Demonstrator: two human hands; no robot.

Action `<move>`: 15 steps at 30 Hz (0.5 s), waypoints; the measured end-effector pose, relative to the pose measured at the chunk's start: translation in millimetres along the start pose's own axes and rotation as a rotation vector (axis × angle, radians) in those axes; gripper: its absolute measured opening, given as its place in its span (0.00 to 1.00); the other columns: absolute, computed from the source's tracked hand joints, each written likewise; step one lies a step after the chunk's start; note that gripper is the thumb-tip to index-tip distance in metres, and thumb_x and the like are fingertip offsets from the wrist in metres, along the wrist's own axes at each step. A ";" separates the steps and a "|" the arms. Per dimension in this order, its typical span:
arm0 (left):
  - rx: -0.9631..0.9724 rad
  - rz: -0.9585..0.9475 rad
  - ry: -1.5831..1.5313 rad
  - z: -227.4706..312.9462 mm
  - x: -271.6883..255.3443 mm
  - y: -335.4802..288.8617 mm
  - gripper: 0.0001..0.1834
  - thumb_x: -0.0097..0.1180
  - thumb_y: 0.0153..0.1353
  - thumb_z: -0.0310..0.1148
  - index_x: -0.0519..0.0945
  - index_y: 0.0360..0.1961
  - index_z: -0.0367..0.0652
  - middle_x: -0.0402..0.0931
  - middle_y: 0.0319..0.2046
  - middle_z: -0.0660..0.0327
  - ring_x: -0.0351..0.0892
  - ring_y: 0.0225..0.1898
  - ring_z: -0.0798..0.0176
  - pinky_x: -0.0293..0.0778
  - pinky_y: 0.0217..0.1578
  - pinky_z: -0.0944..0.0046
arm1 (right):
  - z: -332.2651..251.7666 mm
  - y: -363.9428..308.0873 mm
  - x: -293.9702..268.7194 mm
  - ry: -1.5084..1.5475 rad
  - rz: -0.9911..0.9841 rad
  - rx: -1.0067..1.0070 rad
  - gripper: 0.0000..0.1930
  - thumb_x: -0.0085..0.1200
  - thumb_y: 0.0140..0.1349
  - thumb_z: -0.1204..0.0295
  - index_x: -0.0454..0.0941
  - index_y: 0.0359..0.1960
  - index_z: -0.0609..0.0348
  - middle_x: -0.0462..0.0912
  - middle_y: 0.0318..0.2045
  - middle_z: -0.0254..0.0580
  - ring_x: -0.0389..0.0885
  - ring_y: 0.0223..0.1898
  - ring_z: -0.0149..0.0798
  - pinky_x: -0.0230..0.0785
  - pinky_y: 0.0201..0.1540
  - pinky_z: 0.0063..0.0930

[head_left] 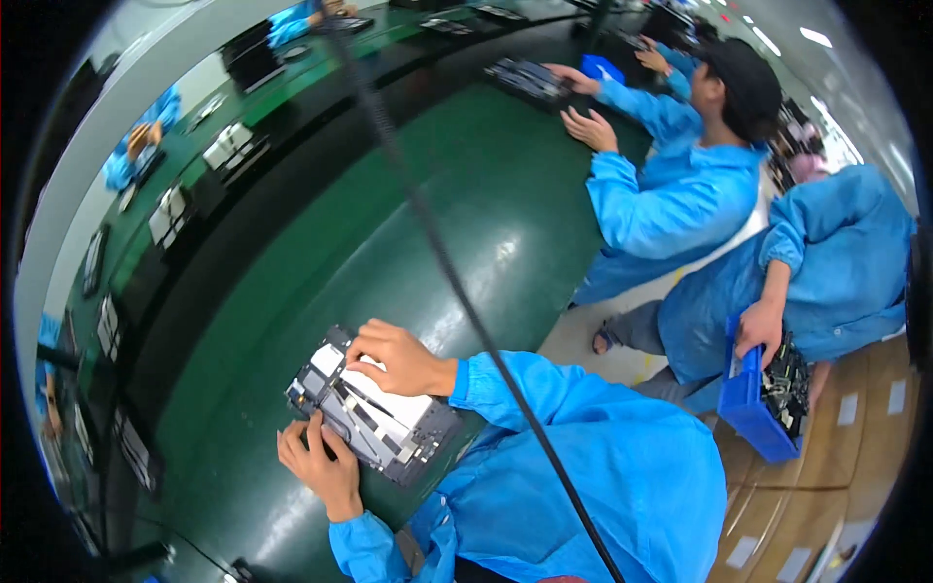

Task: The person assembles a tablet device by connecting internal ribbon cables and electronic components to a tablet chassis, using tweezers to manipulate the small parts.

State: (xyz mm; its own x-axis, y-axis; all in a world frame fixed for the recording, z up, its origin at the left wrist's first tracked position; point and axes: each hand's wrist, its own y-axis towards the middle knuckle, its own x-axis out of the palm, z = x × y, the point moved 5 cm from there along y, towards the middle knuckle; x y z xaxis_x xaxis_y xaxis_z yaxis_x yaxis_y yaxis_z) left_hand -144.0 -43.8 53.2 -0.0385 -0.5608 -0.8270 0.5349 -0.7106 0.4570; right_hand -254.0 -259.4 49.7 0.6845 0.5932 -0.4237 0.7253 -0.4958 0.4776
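Note:
An opened tablet-like device (400, 442) lies on the green table in front of me. Its inside shows white panels, dark strips and a black frame with small parts along the near edge. My left hand (324, 468) is at its left edge, with bent fingers gripping the rim by the small parts at that corner. My right hand (403, 360) reaches over the upper side, its thumb and fingers pinched together at a white panel. Whatever lies between those fingertips is hidden.
A dark cable (442, 253) hangs across the view. Along the far side runs a black conveyor belt (282, 155) with similar devices beyond it. At the right, one co-worker handles a dark device (528, 78); another holds a blue bin (753, 413) of parts near cardboard boxes (826, 476).

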 end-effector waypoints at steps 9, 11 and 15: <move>0.160 -0.195 -0.126 7.1 4.3 23.3 0.16 0.62 0.64 0.28 0.90 0.52 0.46 0.76 0.64 0.47 0.68 0.69 0.37 0.59 0.75 0.33 | 21.5 -1.6 17.0 0.186 -0.047 0.187 0.10 0.70 0.66 0.67 0.83 0.34 0.59 0.76 0.27 0.41 0.77 0.33 0.47 0.69 0.38 0.45; 0.210 -0.140 -0.134 2.8 7.1 17.8 0.15 0.63 0.64 0.30 0.90 0.51 0.45 0.76 0.65 0.46 0.68 0.69 0.34 0.59 0.75 0.33 | 23.5 -1.6 27.5 0.277 0.020 0.160 0.09 0.71 0.66 0.67 0.84 0.34 0.58 0.78 0.29 0.42 0.79 0.33 0.45 0.71 0.37 0.43; 0.260 -0.145 -0.229 15.0 20.6 21.4 0.11 0.64 0.62 0.36 0.91 0.41 0.43 0.76 0.65 0.46 0.70 0.69 0.36 0.59 0.74 0.34 | 31.6 -3.8 19.8 0.228 0.025 0.181 0.07 0.71 0.69 0.71 0.87 0.40 0.60 0.83 0.37 0.43 0.84 0.33 0.35 0.77 0.36 0.31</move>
State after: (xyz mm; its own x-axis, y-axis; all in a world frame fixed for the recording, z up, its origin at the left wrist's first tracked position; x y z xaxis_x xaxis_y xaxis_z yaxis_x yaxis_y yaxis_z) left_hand -146.1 -76.9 50.8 -0.3019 -0.5062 -0.8079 0.2788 -0.8572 0.4329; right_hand -240.9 -265.9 15.2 0.6835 0.6961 -0.2199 0.7234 -0.6053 0.3321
